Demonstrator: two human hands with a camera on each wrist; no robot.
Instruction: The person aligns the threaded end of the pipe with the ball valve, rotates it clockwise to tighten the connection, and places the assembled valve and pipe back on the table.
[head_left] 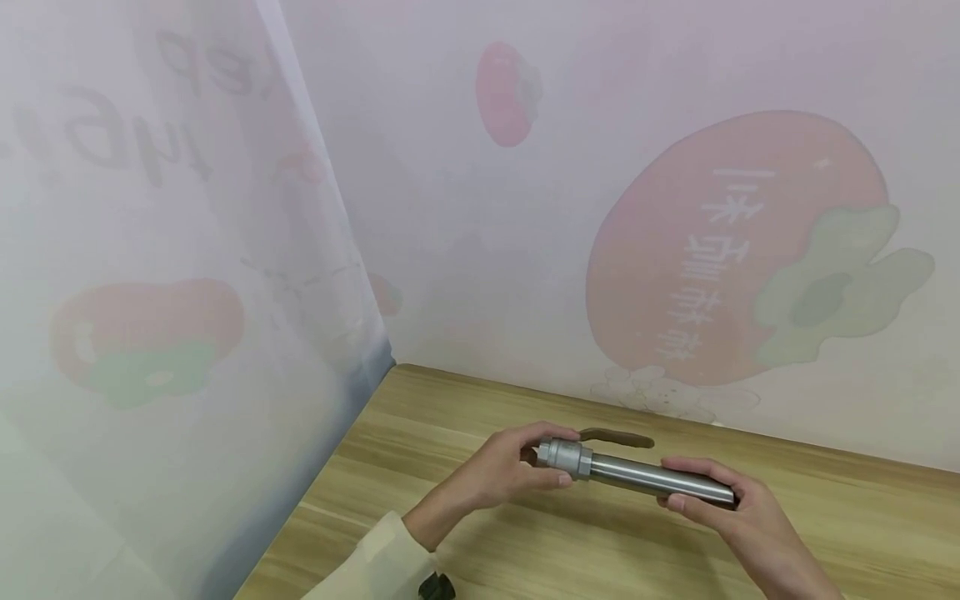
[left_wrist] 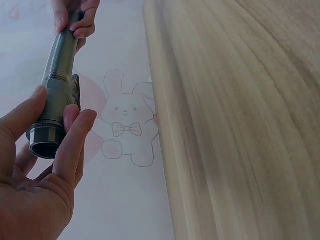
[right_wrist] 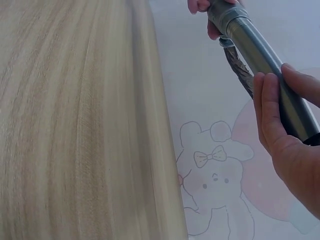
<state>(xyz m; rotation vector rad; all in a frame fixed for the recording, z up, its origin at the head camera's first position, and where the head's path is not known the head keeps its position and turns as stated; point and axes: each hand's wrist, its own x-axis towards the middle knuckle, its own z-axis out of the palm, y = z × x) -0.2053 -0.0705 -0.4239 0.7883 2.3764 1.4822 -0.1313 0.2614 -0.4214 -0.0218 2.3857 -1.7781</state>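
A ball valve [head_left: 566,457] with a brown lever handle [head_left: 618,437] is joined to a shiny metal pipe [head_left: 652,477], threads showing at the joint in the wrist views. My left hand [head_left: 510,467] grips the valve body between thumb and fingers, and its open end [left_wrist: 45,150] faces that palm in the left wrist view. Around the pipe's far end my right hand [head_left: 738,508] curls, thumb on one side and fingers on the other. Both hands keep the piece nearly level above the wooden table [head_left: 420,417]. In the right wrist view, the lever [right_wrist: 239,67] runs alongside the pipe [right_wrist: 260,52].
A pale printed curtain [head_left: 420,208] with red fruit drawings stands behind the table, and another curtain panel [head_left: 172,233] borders its left edge. A small dark object [head_left: 437,586] shows at the left sleeve [head_left: 390,558].
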